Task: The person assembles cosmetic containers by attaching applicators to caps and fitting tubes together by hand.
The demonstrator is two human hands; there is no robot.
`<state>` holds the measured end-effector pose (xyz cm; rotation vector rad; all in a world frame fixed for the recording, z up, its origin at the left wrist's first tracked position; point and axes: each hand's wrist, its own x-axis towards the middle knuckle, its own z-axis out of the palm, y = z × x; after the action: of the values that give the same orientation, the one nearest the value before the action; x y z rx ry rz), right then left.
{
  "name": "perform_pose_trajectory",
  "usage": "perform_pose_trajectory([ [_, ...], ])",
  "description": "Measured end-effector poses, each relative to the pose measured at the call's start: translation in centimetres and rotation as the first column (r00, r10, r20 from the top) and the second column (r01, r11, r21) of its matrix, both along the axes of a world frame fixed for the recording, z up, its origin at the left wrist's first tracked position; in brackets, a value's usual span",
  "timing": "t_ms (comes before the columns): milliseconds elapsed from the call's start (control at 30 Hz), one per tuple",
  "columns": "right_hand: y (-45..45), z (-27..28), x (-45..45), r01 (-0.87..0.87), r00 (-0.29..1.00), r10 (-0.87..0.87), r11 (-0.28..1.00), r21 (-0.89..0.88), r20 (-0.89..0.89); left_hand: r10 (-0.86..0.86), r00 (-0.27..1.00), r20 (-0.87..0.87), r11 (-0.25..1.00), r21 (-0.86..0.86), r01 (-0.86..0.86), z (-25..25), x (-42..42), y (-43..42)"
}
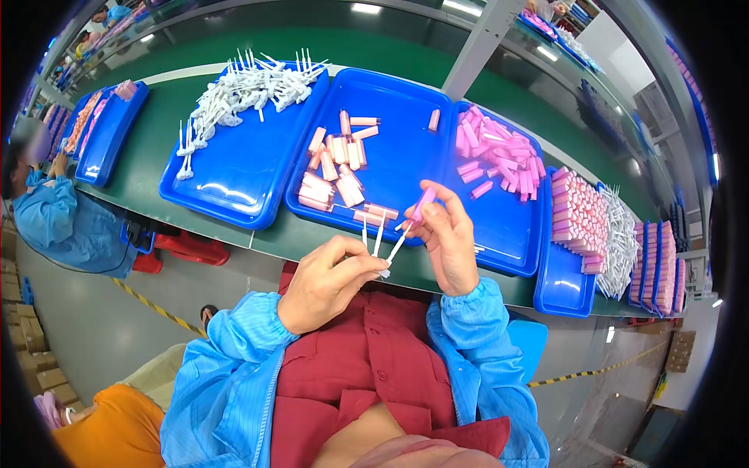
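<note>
My left hand is closed, its fingertips pinching a small bunch of white applicator sticks that point upward. In my right hand a pink cap is gripped between thumb and fingers. One white stick slants from the left fingertips up to the lower end of that cap; whether it is inside the cap I cannot tell. Both hands are above the table's front edge. Just beyond them stands a blue tray with pale pink tubes.
Left, a blue tray bears a heap of white applicators. Right, another blue tray holds loose pink caps. Farther right are packed pink pieces and more white sticks. A metal post rises behind; a co-worker sits left.
</note>
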<state>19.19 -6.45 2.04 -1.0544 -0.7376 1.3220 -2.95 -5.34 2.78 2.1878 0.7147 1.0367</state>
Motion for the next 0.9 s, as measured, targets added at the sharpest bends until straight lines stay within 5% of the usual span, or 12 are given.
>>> perform_pose_trajectory([
  [367,0.8,-0.2,-0.4,0.048,0.994,-0.05,0.998,0.032,0.096,0.008,0.999,-0.034,0.994,0.108,-0.004,-0.4,0.1,1.1],
  [567,2.7,-0.5,-2.2,-0.046,0.995,0.036,0.992,0.118,0.09,0.118,0.992,0.046,0.982,0.141,-0.123,0.3,-1.5,0.7],
  [633,3.2,-0.3,-3.2,-0.227,0.949,0.196,0.968,0.105,0.248,0.194,0.981,0.022,0.965,0.176,-0.194,0.5,-2.2,0.8],
  [700,3.5,0.7,-4.4,-0.342,0.923,0.314,0.935,0.097,0.222,0.274,0.962,0.007,0.937,0.225,-0.269,0.6,-2.6,0.5],
  [833,4.7,1.6,-6.1,-0.398,0.909,0.348,0.888,0.229,0.231,0.424,0.899,0.114,0.809,0.4,-0.432,1.4,-3.7,0.8],
  [900,4.0,1.8,-7.2,-0.342,0.934,0.296,0.904,0.255,0.201,0.395,0.917,0.057,0.819,0.431,-0.379,2.2,-4.4,0.9],
])
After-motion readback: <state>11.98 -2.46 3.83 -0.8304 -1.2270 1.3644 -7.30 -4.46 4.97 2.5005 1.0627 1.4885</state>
